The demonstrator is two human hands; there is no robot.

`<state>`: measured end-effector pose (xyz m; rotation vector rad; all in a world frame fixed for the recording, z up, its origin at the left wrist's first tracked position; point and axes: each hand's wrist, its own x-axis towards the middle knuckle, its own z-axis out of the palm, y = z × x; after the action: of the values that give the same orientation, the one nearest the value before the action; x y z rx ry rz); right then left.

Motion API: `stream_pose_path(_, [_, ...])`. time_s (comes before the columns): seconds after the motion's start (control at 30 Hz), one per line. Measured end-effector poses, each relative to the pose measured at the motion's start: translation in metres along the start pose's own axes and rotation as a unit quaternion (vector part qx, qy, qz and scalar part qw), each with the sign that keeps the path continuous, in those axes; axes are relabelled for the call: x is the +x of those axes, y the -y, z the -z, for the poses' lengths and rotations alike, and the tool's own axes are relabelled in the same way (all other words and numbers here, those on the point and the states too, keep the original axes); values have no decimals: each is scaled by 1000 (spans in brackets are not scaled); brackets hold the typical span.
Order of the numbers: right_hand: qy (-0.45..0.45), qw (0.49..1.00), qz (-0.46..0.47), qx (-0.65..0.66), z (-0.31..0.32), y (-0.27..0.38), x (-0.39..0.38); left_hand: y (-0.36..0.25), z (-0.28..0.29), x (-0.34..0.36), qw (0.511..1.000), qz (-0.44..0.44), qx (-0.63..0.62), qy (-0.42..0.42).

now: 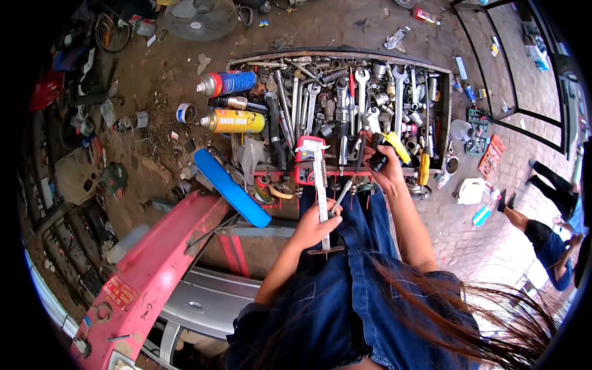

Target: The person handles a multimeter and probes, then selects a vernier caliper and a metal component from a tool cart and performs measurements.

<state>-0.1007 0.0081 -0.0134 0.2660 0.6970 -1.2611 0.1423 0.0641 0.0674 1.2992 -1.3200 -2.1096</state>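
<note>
My left hand (314, 227) is closed around a vernier caliper (320, 179), its jaws pointing away from me. A thin metal rod (343, 196) slants up from beside the same fingers; whether they grip it is unclear. My right hand (388, 168) is closed on a black-handled tool (377, 161) at the tray's near edge; its kind is partly hidden by the fingers. Beside that hand lie a yellow-handled tool (398, 148) and a yellow screwdriver handle (424, 169). Beneath the caliper jaws sits a red-framed device (304, 171).
The tool tray (449, 117) holds several wrenches, sockets and spray cans, including a yellow can (237, 121). A blue bar-shaped object (231, 188) and a pink metal arm (157, 246) stand at left. A fan (200, 18) lies beyond. Another person (546, 246) is at far right.
</note>
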Motion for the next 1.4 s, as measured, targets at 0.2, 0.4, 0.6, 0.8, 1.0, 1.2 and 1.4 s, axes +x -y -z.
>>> stream_pose_path(0.2, [133,989,-43,54,-7,27,-45,-17,-7,13,990,64,113,-47])
stream_pose_path(0.4, [108,961,4,-256,-58,44,-106,-31,-39,20,949,44,271,-156])
stream_pose_path(0.6, [55,896,-21,-440,-64,31,-136,-39,-68,29,928,20,363,-75])
stream_pose_path(0.8, [-2,924,0,-382,-56,18,-148,-24,-81,29,925,26,375,-49])
stream_pose_path(1.0, [-22,904,7,-428,-45,10,-149,-34,-90,30,923,31,383,-26])
stream_pose_path(1.2, [43,933,-64,-351,-43,15,-154,-23,-85,30,915,10,399,58])
stream_pose_path(1.4, [-13,944,57,-324,-45,18,-158,-28,-70,35,945,46,290,142])
